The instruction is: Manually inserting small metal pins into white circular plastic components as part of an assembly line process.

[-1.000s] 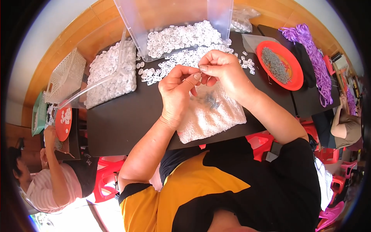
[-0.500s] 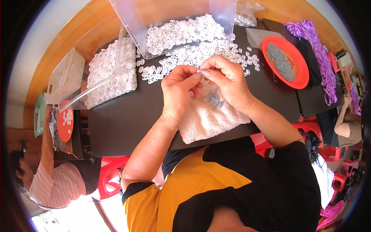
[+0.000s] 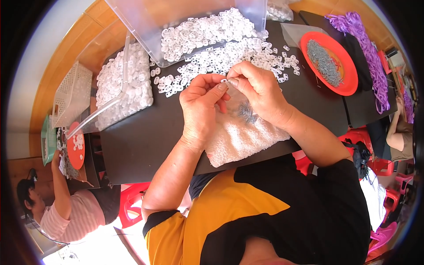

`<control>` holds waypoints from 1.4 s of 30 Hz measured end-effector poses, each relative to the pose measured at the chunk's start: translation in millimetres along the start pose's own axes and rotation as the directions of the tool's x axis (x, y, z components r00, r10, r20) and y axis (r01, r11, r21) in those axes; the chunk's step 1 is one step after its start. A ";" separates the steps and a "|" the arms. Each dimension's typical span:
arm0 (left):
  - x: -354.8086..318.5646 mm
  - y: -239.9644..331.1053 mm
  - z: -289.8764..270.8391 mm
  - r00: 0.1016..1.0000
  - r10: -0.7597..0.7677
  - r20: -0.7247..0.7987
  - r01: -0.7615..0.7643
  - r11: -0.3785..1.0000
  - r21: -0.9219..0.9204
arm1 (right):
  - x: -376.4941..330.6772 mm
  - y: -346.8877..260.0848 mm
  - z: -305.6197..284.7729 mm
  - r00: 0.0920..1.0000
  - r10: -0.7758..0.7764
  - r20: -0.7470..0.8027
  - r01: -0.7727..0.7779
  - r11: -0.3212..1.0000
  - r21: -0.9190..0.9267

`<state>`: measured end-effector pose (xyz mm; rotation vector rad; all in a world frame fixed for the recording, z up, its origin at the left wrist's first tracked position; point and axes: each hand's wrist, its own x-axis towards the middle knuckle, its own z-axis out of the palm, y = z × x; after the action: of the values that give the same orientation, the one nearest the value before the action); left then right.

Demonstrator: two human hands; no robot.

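Observation:
Above the table, my left hand (image 3: 198, 106) is closed, pinching a small white plastic piece (image 3: 224, 81) between thumb and fingertips. My right hand (image 3: 263, 92) meets it there with thumb and forefinger pressed together against the piece; whatever else lies in that pinch is too small to make out. Beneath both hands is a pale pink towel (image 3: 247, 139), with a small heap of thin grey pins (image 3: 247, 113) on it. Just beyond my fingers, many loose white plastic pieces (image 3: 229, 55) with dark marks are spread over the dark table (image 3: 141, 154).
A tipped clear bin (image 3: 132, 22) spills white pieces at the back. Another clear tub (image 3: 101, 110) of them stands left. At right are a red plate (image 3: 346, 86) of grey pins and purple ribbons (image 3: 380, 84). A co-worker (image 3: 75, 210) sits at left.
My hands stay joined at the small white piece with barely any shift. The whole view has tilted slightly. At left, the co-worker's arm has moved down from the edge of the orange plate.

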<state>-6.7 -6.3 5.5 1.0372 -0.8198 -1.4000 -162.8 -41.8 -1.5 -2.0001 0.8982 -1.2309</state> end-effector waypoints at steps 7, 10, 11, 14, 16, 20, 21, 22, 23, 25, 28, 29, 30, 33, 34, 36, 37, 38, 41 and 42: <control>-0.5 -3.1 -0.6 0.999 -0.014 -0.030 0.014 1.000 -0.005 | -2.0 1.9 4.8 0.996 -0.083 -0.036 0.080 0.994 -0.076; -0.6 -2.4 -0.3 0.999 -0.013 -0.036 0.012 1.000 -0.025 | -2.6 0.5 4.5 0.997 -0.062 -0.046 0.059 0.996 -0.062; -0.6 -2.3 -0.4 0.999 -0.007 -0.033 0.006 0.999 -0.033 | -2.9 0.2 4.2 0.998 -0.047 -0.053 0.044 0.997 -0.057; -1.0 -1.9 0.2 1.000 -0.001 -0.031 0.001 1.000 -0.023 | -2.5 2.2 4.8 0.996 -0.077 -0.053 0.074 0.995 -0.061; -2.5 -0.8 0.3 1.000 -0.001 -0.029 0.000 1.000 -0.016 | -2.8 1.1 4.9 0.996 -0.072 -0.051 0.069 0.996 -0.052; -2.9 -0.5 -1.1 1.000 0.009 -0.022 -0.010 1.000 -0.018 | -3.1 0.1 5.6 0.997 -0.061 -0.054 0.059 0.998 -0.031; -3.0 -0.1 -1.4 1.000 0.010 -0.024 -0.010 1.000 -0.018 | -3.1 0.0 5.3 0.997 -0.061 -0.052 0.060 0.998 -0.030; -3.2 0.4 -1.4 0.999 0.012 -0.033 -0.013 1.000 -0.020 | -3.1 0.0 4.7 0.998 -0.048 -0.050 0.046 0.998 -0.034; -3.5 0.6 -1.4 0.999 0.015 -0.041 -0.016 1.000 -0.022 | -3.1 -0.1 4.4 0.998 -0.034 -0.048 0.033 0.999 -0.038; -3.7 0.0 -1.2 0.999 0.016 -0.040 -0.017 1.000 -0.024 | -3.4 0.9 5.0 0.998 -0.049 -0.050 0.047 0.998 -0.042; -4.1 -0.1 -0.3 0.999 0.015 -0.040 -0.015 1.000 -0.020 | -3.8 1.9 5.9 0.996 -0.064 -0.056 0.061 0.997 -0.049; -4.3 -0.3 -0.1 0.999 0.014 -0.042 -0.014 1.000 -0.014 | -4.2 2.1 6.2 0.996 -0.066 -0.058 0.063 0.997 -0.052; -4.2 -0.8 -0.6 0.999 0.013 -0.043 -0.014 1.000 -0.016 | -4.3 1.7 6.6 0.996 -0.065 -0.056 0.063 0.997 -0.052; -4.6 -2.7 -1.5 0.999 0.013 -0.043 -0.014 1.000 -0.016 | -5.6 1.1 8.2 0.996 -0.074 -0.048 0.069 0.994 -0.088; -5.3 -2.3 -0.8 0.998 0.005 -0.056 -0.005 1.000 -0.004 | -6.3 2.1 10.0 0.994 -0.092 -0.053 0.087 0.992 -0.089; -7.4 -2.8 -0.3 0.998 -0.007 -0.070 0.008 1.000 0.004 | -7.8 2.2 13.5 0.993 -0.107 -0.056 0.101 0.991 -0.090; -8.0 -3.0 -0.7 0.996 -0.003 -0.086 0.003 1.000 -0.002 | -8.5 1.5 15.4 0.995 -0.090 -0.051 0.086 0.994 -0.067; -9.7 -3.3 -0.7 0.995 0.002 -0.101 -0.002 1.000 -0.009 | -10.1 0.3 16.9 0.996 -0.074 -0.045 0.072 0.996 -0.044; -4.5 -1.2 -0.6 0.993 -0.012 -0.116 0.010 1.000 -0.018 | -5.6 5.1 15.6 0.997 -0.069 -0.041 0.068 0.997 -0.028; -4.4 -1.5 -2.1 0.993 -0.023 -0.112 0.021 1.000 -0.020 | -5.1 5.5 15.7 0.996 -0.075 -0.042 0.074 0.997 -0.028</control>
<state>-5.5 -1.6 3.9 1.1035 -0.7138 -1.3521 -151.4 -38.5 -14.3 -2.0517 0.8720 -1.3135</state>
